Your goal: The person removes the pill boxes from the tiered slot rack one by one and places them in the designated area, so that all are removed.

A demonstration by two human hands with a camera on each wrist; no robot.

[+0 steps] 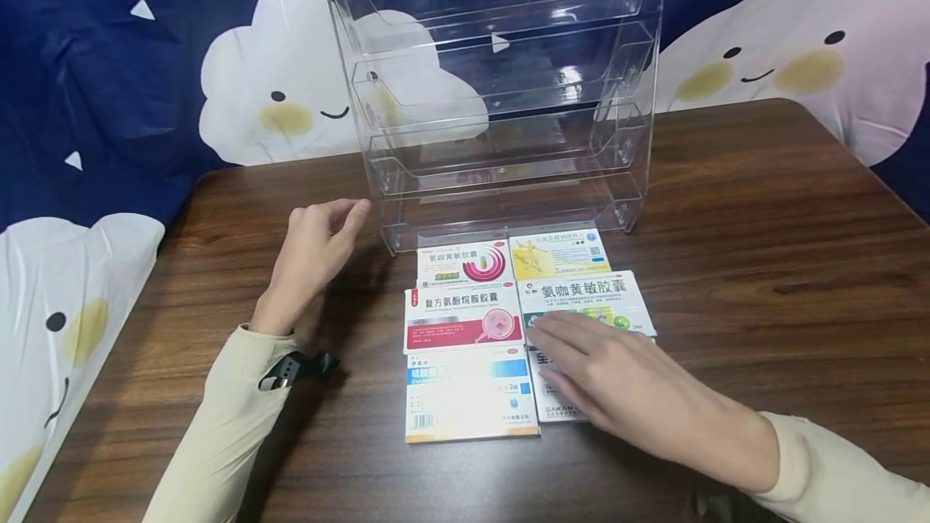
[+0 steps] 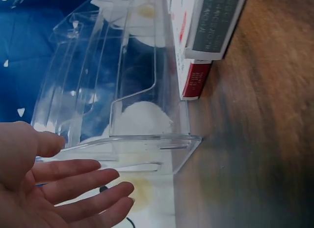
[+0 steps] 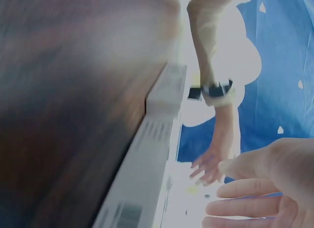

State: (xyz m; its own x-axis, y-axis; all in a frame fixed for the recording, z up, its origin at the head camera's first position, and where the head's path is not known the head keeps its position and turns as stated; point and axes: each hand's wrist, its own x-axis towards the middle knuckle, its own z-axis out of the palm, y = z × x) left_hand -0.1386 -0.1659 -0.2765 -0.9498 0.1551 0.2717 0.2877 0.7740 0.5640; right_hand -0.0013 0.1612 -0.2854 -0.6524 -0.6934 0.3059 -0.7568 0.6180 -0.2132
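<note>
My left hand is beside the left side panel of the clear acrylic tiered rack; its fingers are loosely extended with nothing in them, as the left wrist view also shows. Several flat medicine boxes lie face up in two columns in front of the rack. The left column has a white box with pink rings, a red-and-white box and a white-and-blue box. On the right, a yellow-and-white box is at the back. Over the green-and-white box and a partly hidden white box, my right hand has extended fingers.
The rack's tiers stand at the back of the brown wooden table. Behind it hangs a dark blue curtain with cloud prints. A dark wrist device sits on the left sleeve.
</note>
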